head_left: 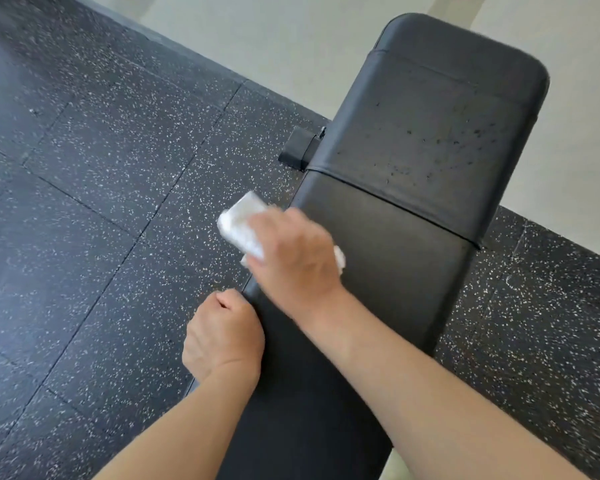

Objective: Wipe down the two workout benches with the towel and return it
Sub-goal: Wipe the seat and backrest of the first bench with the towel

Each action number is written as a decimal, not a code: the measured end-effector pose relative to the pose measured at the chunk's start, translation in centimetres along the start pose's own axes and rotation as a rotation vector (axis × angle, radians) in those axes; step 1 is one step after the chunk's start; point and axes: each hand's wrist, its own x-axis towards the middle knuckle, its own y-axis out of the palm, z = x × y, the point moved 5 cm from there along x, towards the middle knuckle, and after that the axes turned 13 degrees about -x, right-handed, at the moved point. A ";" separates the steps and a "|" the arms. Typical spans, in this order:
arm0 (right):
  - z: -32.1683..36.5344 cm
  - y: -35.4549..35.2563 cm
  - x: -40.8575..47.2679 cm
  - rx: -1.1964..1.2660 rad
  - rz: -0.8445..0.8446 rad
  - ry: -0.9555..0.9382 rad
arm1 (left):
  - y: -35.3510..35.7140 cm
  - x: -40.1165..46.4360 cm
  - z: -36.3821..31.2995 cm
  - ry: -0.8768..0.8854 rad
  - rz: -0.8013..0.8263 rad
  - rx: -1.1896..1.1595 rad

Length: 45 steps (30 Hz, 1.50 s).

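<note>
I see the right hand (293, 259) lying on the folded white towel (240, 226), fingers curled over the soft cloth and holding it at the left edge of the black padded bench (406, 188). The left hand (222, 336) grips the bench's rounded side edge with bent fingers. The smooth vinyl pad (its far section carries small dark specks) stands on speckled rubber floor tiles (94, 209).
</note>
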 end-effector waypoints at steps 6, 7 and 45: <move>-0.8 0.0 -1.5 0.110 0.071 -0.380 | 0.1 -0.3 0.0 -0.027 0.023 -0.004; -2.7 -0.1 -0.4 0.079 0.051 -0.353 | 0.1 -0.3 -0.1 -0.024 0.023 -0.007; -13.1 -3.8 -1.9 -0.086 -0.011 0.290 | 0.1 0.0 0.0 0.048 -0.018 0.026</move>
